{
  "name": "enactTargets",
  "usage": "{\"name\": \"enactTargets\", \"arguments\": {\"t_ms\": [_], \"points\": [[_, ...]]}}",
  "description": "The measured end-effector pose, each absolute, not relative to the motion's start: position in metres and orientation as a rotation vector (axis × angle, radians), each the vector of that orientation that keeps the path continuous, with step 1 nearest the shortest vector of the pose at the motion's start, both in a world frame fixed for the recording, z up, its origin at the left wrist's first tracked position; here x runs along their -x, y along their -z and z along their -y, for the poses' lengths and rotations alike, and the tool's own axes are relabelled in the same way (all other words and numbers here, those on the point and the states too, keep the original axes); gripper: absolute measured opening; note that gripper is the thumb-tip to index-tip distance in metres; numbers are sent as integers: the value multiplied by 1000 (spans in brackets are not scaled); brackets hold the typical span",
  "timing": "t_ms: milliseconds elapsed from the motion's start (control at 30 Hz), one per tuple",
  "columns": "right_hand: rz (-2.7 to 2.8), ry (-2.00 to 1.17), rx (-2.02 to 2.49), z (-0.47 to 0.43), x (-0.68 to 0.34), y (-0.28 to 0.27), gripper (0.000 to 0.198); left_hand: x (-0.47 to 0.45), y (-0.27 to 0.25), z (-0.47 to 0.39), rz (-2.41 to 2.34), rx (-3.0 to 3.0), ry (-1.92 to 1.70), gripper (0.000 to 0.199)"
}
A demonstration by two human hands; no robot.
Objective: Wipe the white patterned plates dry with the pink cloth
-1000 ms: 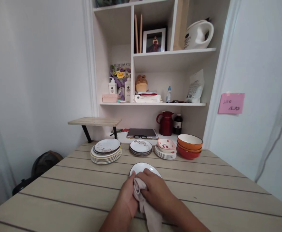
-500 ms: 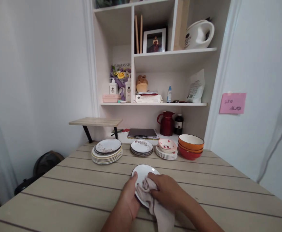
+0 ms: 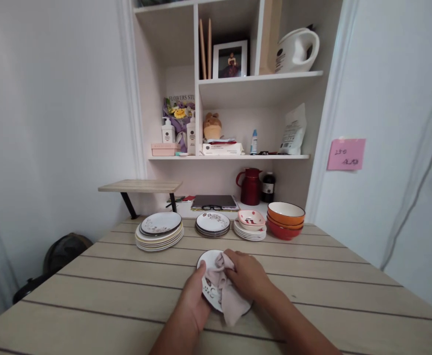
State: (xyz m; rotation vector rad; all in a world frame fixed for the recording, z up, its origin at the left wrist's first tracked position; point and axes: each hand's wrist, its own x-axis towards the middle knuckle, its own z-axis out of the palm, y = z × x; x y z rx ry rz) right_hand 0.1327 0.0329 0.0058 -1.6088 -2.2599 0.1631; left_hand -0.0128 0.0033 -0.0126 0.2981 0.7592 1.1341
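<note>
A white plate with a dark rim and a brown pattern is tilted above the near part of the wooden table. My left hand grips its left edge, thumb on the face and fingers underneath. My right hand is closed on a crumpled pale pink cloth, pressing it against the plate's upper right. The cloth's loose end drapes over the lower part of the plate and hides some of the pattern.
Along the table's back stand a large plate stack, smaller dark-rimmed plates, a small bowl on saucers, and orange and red bowls. Behind them are a laptop, a red jug and a raised wooden shelf.
My right hand has moved the cloth up and slightly right across the plate, uncovering the pattern at the lower left. The camera view has turned slightly right.
</note>
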Motion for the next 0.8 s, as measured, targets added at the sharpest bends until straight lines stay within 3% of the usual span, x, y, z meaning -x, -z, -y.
{"name": "enactTargets", "arguments": {"t_ms": [200, 367, 567, 700, 800], "points": [[2390, -189, 1707, -18, -144, -15, 34, 15, 16, -5, -784, -308, -1104, 44], [2448, -306, 1306, -2, -120, -16, 30, 14, 19, -7, -790, -336, -1140, 39], [2351, -233, 1334, -14, -105, -13, 51, 12, 23, -11, -759, -341, -1213, 32], [2318, -177, 1547, -27, -125, -11, 35, 13, 21, -9, -734, -307, -1141, 41], [2351, -244, 1682, -26, -145, -13, 35, 14, 17, -5, -756, -304, -1111, 47]]}}
